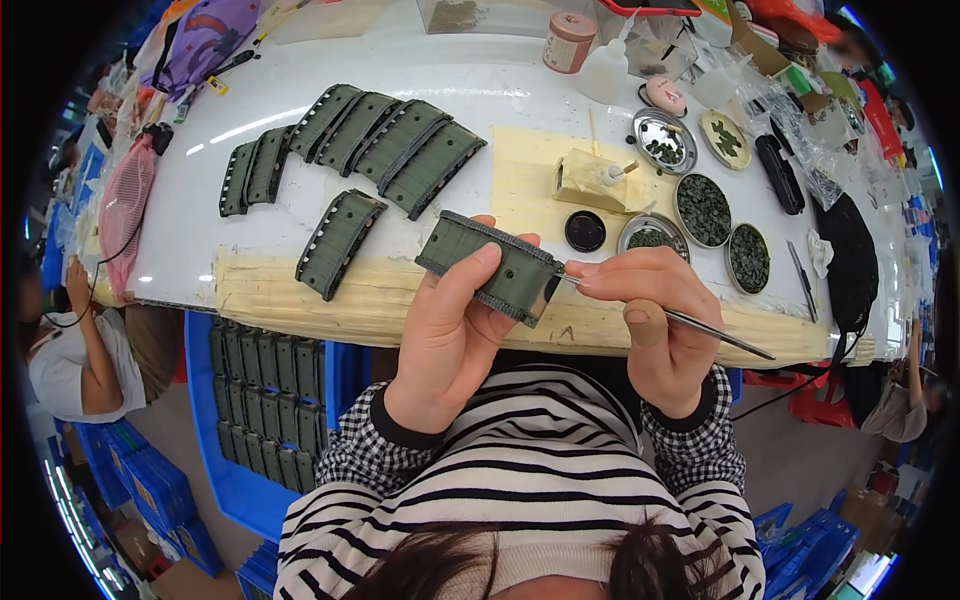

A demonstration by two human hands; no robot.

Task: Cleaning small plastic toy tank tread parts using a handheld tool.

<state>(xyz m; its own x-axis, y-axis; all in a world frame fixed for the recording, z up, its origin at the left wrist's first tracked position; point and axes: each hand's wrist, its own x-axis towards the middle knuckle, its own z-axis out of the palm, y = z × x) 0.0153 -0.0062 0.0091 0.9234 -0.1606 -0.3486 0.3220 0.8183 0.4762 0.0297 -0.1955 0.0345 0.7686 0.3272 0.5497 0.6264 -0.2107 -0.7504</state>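
Green curved panel (525,275), clamped in my left hand (450,325) over the taped table edge (258,285).
My right hand (660,310) pinches a slim metal tool (718,335), tip at the panel's end.

The held strip (457,240) is army green with darker edging, and the thin tool (735,343) is kinda silver. Super blue tray (204,400), pale yellow tape (280,288), pink mesh bag (125,215). The top (535,455) is striped black and white, sleeve covers (355,440) tiny black-and-white check.
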